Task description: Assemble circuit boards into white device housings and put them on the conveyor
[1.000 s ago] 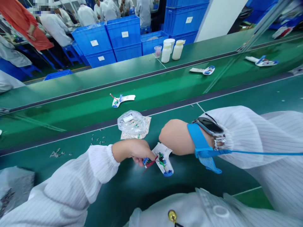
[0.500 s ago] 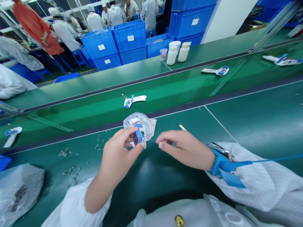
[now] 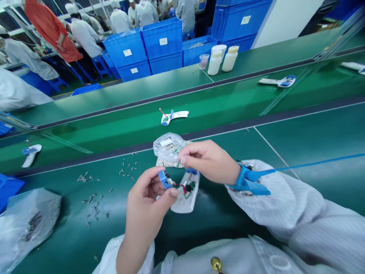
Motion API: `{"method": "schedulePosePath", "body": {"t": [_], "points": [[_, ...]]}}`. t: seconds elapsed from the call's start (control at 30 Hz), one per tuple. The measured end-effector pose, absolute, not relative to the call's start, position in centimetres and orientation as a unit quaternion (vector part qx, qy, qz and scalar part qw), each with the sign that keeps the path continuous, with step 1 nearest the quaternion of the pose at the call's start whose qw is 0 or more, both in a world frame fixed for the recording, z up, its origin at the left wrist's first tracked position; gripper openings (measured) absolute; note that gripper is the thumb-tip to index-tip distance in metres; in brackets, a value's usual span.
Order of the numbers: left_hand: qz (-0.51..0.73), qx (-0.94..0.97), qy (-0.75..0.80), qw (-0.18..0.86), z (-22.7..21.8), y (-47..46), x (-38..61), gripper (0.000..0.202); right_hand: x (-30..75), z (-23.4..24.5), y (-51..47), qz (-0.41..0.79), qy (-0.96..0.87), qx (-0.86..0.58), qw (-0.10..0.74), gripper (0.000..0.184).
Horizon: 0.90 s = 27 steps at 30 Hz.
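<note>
My left hand (image 3: pixel 151 198) is closed on a small blue-rimmed circuit board module (image 3: pixel 165 179), pinched between thumb and fingers. Red wires run from it to a white plastic shell (image 3: pixel 184 205), open side up, with a small green board inside. A blue round part sits at the shell's far end. Above that end is my right hand (image 3: pixel 208 160), thumb and fingertips pressed together; whatever may be between them is too small to make out. Just beyond the hands lies a clear plastic bag (image 3: pixel 168 146) of tiny light parts, partly covered by my right hand.
Loose small screws (image 3: pixel 92 199) are scattered at left, near a bag of dark screws (image 3: pixel 34 224). White shells with wires, such as one (image 3: pixel 173 117), lie on the green belt (image 3: pixel 122 129). White bottles (image 3: pixel 215 61), blue crates (image 3: pixel 162 42) and several people are beyond.
My left hand has turned the assembly so the shell shows open, with the module apart on its wires. My right hand has come left over the shell. The view has shifted; belt parts moved right.
</note>
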<state>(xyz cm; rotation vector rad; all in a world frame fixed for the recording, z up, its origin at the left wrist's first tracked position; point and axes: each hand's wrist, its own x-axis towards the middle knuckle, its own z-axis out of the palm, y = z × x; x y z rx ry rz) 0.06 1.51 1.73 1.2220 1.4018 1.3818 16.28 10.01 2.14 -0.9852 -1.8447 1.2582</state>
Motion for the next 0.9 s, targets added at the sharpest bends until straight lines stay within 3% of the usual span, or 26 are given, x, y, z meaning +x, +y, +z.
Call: {"method": "schedulePosePath", "body": {"t": [0.13, 0.3, 0.53, 0.73, 0.9], "points": [[0.621, 0.386, 0.485, 0.480, 0.9, 1.9, 0.2, 0.028, 16.4, 2.1, 10.7, 0.420, -0.746, -0.398, 0.331, 0.027], [0.664, 0.290, 0.478, 0.497, 1.0, 2.1, 0.6, 0.030, 16.1, 2.0, 8.1, 0.397, -0.810, -0.232, 0.363, 0.020], [0.652, 0.225, 0.473, 0.548, 1.2, 2.1, 1.4, 0.028, 14.9, 0.4, 6.8, 0.417, -0.750, -0.217, 0.465, 0.018], [0.644, 0.206, 0.448, 0.585, 1.4, 2.1, 1.5, 0.020, 15.4, 0.3, 7.1, 0.494, -0.745, -0.168, 0.416, 0.015], [0.637, 0.185, 0.462, 0.589, 1.5, 2.3, 1.5, 0.023, 15.5, 0.8, 6.6, 0.414, -0.810, -0.194, 0.368, 0.023]]}}
